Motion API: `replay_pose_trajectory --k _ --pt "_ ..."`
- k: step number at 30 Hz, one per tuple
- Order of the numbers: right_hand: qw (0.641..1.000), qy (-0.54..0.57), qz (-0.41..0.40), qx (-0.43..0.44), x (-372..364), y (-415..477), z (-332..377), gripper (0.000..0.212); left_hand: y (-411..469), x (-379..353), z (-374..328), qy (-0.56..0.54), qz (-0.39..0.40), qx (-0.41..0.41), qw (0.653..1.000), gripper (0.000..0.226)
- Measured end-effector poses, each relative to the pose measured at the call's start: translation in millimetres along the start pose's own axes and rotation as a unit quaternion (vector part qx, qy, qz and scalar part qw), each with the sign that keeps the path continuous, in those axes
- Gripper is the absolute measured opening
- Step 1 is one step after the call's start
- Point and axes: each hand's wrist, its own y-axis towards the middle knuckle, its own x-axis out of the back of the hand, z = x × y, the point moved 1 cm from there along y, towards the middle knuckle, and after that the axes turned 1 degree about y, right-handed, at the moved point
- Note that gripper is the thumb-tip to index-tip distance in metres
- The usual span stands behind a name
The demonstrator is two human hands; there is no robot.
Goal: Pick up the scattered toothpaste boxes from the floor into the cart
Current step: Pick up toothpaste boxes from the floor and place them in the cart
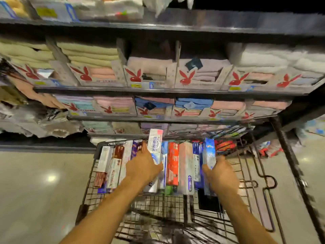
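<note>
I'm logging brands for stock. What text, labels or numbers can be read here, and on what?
No text reads clearly.
On white box in left hand: large characters, blurred.
On blue box in right hand: print blurred.
On towel cartons: red rabbit logo, wording unreadable.
On yellow shelf tags: too small.

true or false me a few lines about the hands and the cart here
1. The left hand grips a white and blue box over the cart. True.
2. The right hand holds nothing. False: it grips a blue box.
3. The cart holds no boxes. False: many lie in it, a red box among them.
4. The shelf behind the cart holds folded towels. True.
</note>
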Motion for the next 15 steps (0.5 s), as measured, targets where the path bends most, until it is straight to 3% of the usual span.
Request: replay_pose_trajectory --k 3,9,13,15 --pt "1.0 0.022 0.02 0.0 -47.7 35.2 -17.5 0.038 35.4 -41.9 -7.8 -0.024 0.007 0.055 0.998 0.107" --pt "0.999 0.0 0.03 -0.024 -102.7 76.7 -38.8 0.042 66.1 -79.1 -6.0 -0.057 0.026 0.114 0.991 0.072" --pt "0.999 -0.032 0.02 -0.015 -114.5 81.6 -41.5 0.06 60.3 -79.8 0.8 -0.038 0.043 0.146 0.988 0.071" --pt "0.999 -0.035 0.008 -0.013 -115.0 84.0 -40.1 0.056 55.8 -81.0 2.6 -0.011 0.053 0.15 0.987 0.074"
